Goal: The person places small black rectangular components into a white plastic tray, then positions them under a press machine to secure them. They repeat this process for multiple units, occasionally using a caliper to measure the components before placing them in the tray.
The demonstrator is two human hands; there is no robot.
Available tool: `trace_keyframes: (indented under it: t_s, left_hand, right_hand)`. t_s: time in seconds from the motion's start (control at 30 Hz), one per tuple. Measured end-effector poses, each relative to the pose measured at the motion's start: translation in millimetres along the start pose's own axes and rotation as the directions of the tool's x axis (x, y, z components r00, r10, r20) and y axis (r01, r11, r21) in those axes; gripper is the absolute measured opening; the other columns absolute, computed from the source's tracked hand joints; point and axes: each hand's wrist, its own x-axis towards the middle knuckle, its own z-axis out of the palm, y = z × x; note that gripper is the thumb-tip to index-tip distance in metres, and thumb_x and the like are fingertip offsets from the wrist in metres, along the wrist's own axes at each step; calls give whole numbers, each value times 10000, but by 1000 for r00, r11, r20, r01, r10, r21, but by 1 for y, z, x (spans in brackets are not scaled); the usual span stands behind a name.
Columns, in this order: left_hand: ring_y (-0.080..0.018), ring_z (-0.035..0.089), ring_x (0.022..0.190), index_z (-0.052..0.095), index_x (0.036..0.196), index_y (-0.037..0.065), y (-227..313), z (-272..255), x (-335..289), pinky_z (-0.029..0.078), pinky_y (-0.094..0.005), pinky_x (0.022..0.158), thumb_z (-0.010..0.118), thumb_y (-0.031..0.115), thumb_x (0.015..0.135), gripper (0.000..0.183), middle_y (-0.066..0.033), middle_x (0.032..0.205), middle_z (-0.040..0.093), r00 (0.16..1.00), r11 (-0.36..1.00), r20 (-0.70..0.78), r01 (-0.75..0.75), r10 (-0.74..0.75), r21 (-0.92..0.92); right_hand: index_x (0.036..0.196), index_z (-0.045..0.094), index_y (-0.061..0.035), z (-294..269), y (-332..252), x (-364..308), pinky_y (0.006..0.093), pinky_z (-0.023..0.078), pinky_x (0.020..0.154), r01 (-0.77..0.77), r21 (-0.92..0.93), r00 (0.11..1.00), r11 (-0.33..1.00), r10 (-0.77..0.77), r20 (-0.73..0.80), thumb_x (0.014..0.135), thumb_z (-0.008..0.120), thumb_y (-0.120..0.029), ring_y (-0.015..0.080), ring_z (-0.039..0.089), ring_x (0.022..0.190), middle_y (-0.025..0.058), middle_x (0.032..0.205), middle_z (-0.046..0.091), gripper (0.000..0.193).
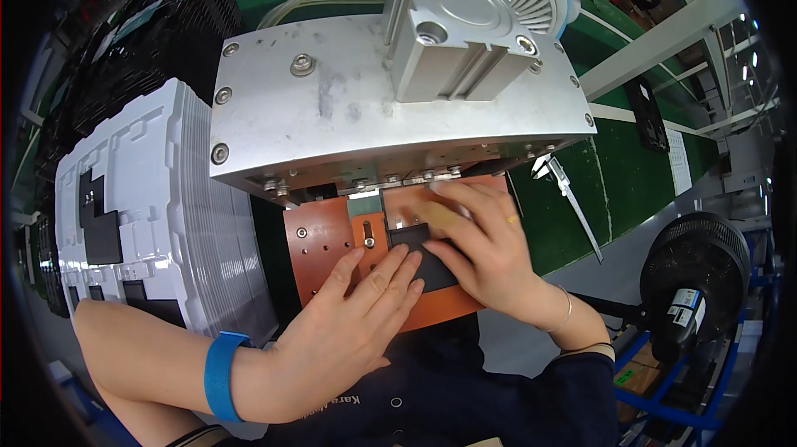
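A flat dark grey piece [432, 271] lies on the orange fixture plate [452, 304] under the metal press. My left hand [344, 327] is stretched out with its fingertips resting at the piece's left side, beside a slotted orange block [369, 235]. Over the plate's right part, my right hand [490, 252] has its fingers apart; its thumb touches the dark piece's upper right area. The right index finger is smeared by motion near the press's front edge. Neither hand appears to lift anything. Part of the dark piece is hidden by my fingers.
Just beyond my hands stands the silver press [349, 98] with a cylinder block on top. White trays [124, 173] with dark pieces are stacked at left, by black crates [158, 32]. A caliper [573, 198] lies on the green bench [552, 235]; a black fan [697, 281] stands at right.
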Motion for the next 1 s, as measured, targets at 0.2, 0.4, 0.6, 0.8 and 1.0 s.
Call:
trace_keyframes:
  t_s: [0.2, 0.4, 0.6, 0.8, 1.0]
  left_hand:
    - [-333, 322, 1390, 481, 1367, 30, 0, 1, 0, 301, -493, 1089, 619, 600, 782, 828, -204, 1461, 386, 999, 998, -10, 30, -31, -63]
    - [-359, 310, 1389, 490, 1355, 37, -13, 1, 4, 290, -505, 1093, 613, 614, 788, 817, -225, 1458, 374, 993, 986, -58, 98, -107, -133]
    - [-358, 308, 1390, 496, 1356, 51, -17, 1, 6, 290, -529, 1089, 628, 609, 780, 813, -215, 1462, 371, 991, 983, -40, 123, -130, -133]
    - [-347, 311, 1395, 501, 1356, 59, -18, 0, 7, 308, -530, 1085, 649, 590, 767, 807, -199, 1461, 384, 991, 980, -26, 127, -132, -155]
    - [-331, 311, 1401, 510, 1350, 73, -19, -3, 8, 304, -535, 1093, 660, 583, 753, 800, -180, 1462, 393, 988, 973, -1, 150, -152, -173]
  right_hand:
    - [1059, 672, -62, -15, -3, -38, 380, 470, 889, -64, 90, 990, 994, 52, 129, 717, 788, -212, 287, 568, 1052, 105, 1169, 609, 391]
    - [984, 690, -37, -9, 14, -13, 363, 495, 846, -24, 118, 998, 993, 17, 60, 690, 799, -189, 283, 572, 1002, 102, 1089, 636, 349]
    - [955, 700, -51, -7, 21, -5, 355, 495, 839, -3, 134, 997, 991, -7, 72, 685, 804, -198, 271, 571, 988, 86, 1094, 642, 325]
    - [929, 704, -57, -6, 21, -5, 349, 499, 821, -27, 146, 997, 989, 16, 75, 673, 811, -210, 264, 570, 974, 75, 1084, 648, 317]
    - [925, 700, -62, -7, 21, -3, 351, 498, 812, -38, 148, 996, 988, 25, 88, 672, 813, -214, 258, 566, 965, 69, 1091, 649, 316]
